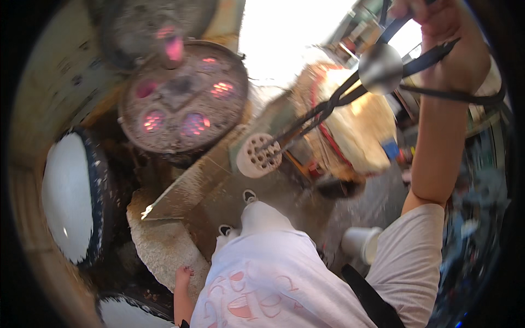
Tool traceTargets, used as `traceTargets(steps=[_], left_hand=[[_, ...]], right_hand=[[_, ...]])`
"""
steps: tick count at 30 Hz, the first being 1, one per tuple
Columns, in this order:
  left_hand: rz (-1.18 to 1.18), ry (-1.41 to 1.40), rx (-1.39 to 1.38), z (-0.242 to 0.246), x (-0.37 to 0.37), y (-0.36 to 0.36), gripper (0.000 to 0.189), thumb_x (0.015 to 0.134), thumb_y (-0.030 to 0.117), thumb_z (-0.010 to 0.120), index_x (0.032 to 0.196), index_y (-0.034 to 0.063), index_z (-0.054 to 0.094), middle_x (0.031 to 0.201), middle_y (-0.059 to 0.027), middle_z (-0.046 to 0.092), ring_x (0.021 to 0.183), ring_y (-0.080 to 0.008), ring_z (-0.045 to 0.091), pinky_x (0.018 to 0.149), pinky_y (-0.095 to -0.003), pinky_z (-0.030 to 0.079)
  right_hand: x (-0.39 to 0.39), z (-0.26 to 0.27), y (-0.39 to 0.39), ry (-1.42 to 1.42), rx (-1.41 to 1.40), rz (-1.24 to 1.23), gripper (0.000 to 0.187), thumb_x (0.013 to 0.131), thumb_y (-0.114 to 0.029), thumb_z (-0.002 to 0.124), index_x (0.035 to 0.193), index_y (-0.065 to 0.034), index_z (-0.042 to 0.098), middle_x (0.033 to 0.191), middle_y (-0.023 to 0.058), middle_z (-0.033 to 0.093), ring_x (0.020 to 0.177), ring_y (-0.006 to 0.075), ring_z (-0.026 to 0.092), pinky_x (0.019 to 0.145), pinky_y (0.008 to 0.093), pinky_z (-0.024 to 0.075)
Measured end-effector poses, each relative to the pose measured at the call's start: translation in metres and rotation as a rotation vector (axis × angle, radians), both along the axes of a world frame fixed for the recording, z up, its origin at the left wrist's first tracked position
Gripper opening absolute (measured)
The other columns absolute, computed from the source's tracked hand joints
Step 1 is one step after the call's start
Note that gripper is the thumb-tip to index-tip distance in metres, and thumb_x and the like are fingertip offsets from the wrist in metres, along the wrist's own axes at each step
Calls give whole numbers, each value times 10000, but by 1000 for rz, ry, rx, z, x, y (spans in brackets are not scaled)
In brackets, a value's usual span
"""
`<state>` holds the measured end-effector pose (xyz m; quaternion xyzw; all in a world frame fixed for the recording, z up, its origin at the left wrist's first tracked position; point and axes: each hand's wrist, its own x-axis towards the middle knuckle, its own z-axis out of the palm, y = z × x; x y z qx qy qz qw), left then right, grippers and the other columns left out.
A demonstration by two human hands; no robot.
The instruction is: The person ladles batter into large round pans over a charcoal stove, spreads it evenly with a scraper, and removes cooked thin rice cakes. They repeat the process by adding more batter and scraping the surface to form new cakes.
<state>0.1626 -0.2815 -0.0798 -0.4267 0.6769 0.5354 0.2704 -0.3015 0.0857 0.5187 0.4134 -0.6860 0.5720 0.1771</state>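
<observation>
My right hand (pixel 441 24), raised at the upper right, grips the handles of long dark metal tongs (pixel 328 104). A blurred round patch covers part of the tongs. Their tips reach into the holes of a pale honeycomb briquette (pixel 259 156), held tilted above the floor. To its upper left is a round stove (pixel 184 112) with several openings of glowing honeycomb coals. A cylindrical briquette (pixel 172 51), glowing pink on its side, stands at the stove's far edge. Low down, my left hand (pixel 184 271) has curled fingers beside a rough pale stone ledge (pixel 164 246); I see nothing in it.
Two dark-rimmed round vessels with white surfaces, one at the left (pixel 67 199) and one at the lower left (pixel 127 313), flank the ledge. A flat panel (pixel 192 180) juts out below the stove. A pale sack (pixel 357 127) and a white bucket (pixel 361 244) stand to the right.
</observation>
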Motion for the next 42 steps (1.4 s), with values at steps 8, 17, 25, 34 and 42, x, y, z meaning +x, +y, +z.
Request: traceTargets(steps=[8,17,25,34,42], left_hand=[[-649,96,-194,11,-24,31,275,777,134,601,1018,10,647,820,-162,673,721,-233,648,678,-324,506],[-539,-103,-113,50,-83,100,324,780,96,550,1076,-14,619,879,-149,676,749,-204,654,689,-324,509],[-507,0,-72,64,-101,140,317,799,129,532,1075,3,621,851,-126,676,713,-194,652,664,-321,513],[-264,-2,-105,30,-23,83,233,808,110,561,1008,22,642,796,-109,669,680,-185,646,641,-323,518],[58,1,-9,-17,66,41,152,814,57,559,928,-1,642,755,-107,658,653,-199,644,601,-327,522]], right_hand=[[97,-160,216,-295,1,-895,273,953,-221,431,802,-5,505,587,39,490,510,102,511,512,232,464],[135,-263,469,-147,74,-1578,185,944,-196,440,870,-30,473,621,41,522,505,120,535,508,252,448],[121,-289,472,-116,273,-1274,346,905,-170,481,1196,5,414,806,66,529,678,156,534,688,289,463],[72,-160,261,-126,126,-580,185,911,-171,455,985,-2,466,635,-16,377,512,57,399,499,202,358],[-7,-77,94,-97,-222,-317,319,915,-240,424,1074,26,500,573,-3,359,497,98,373,502,228,345]])
